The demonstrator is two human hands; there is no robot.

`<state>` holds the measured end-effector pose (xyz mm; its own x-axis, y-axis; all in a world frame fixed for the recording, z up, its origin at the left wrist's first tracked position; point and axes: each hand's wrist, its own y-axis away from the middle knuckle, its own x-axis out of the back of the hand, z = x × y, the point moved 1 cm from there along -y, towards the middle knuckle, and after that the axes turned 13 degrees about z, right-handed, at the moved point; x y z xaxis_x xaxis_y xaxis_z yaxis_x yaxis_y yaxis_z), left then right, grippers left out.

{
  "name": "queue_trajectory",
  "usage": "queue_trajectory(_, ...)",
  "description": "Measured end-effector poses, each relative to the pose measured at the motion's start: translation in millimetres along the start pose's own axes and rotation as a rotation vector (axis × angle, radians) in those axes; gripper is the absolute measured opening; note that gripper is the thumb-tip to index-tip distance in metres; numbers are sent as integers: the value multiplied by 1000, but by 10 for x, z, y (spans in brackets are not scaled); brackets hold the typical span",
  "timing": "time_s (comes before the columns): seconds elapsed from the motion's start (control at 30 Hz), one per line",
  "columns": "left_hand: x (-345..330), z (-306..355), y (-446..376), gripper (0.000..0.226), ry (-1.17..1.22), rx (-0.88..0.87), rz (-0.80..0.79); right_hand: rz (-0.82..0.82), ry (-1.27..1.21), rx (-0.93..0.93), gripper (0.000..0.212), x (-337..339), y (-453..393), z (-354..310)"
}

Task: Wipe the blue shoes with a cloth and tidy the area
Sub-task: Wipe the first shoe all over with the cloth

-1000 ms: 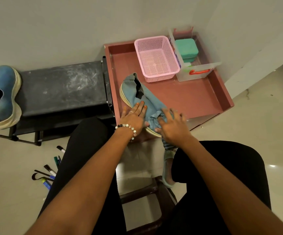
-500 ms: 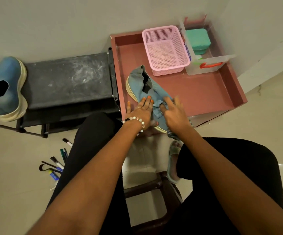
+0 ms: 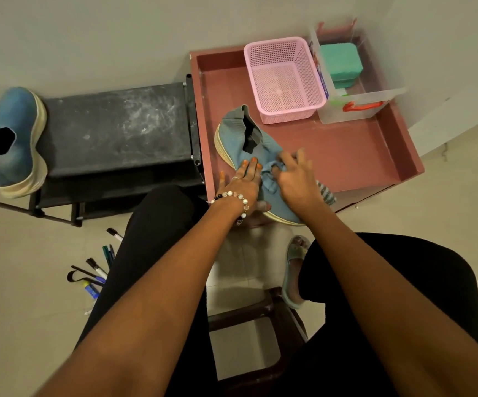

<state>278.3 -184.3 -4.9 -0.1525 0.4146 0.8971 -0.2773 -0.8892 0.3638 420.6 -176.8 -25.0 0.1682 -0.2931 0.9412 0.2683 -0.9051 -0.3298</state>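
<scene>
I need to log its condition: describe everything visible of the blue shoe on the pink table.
The blue shoe is a knit-looking slip-on with a dark collar opening and a cream sole. It lies on the pink table, heel toward the wall, toe over the near edge. The left hand presses flat on it; the right hand holds a cloth against it.

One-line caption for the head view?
Left hand steadies a blue shoe on the pink tray while right hand wipes with a cloth.

- left hand (image 3: 242,186) flat on blue shoe (image 3: 256,156) in pink tray (image 3: 355,156)
- right hand (image 3: 296,179) bunching cloth (image 3: 269,174) on shoe
- second shoe (image 3: 14,138) at 9 o'clock on black bench (image 3: 117,124)
</scene>
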Motion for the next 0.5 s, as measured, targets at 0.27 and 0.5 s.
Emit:
queue_trajectory(0.27,-30,-52,9,97,-21,-34,-21,-42,-244,410,13,197,244,348)
queue_trajectory(0.5,-43,-29,2,100,18,-19,-20,-177,-168,398,10,160,349,438)
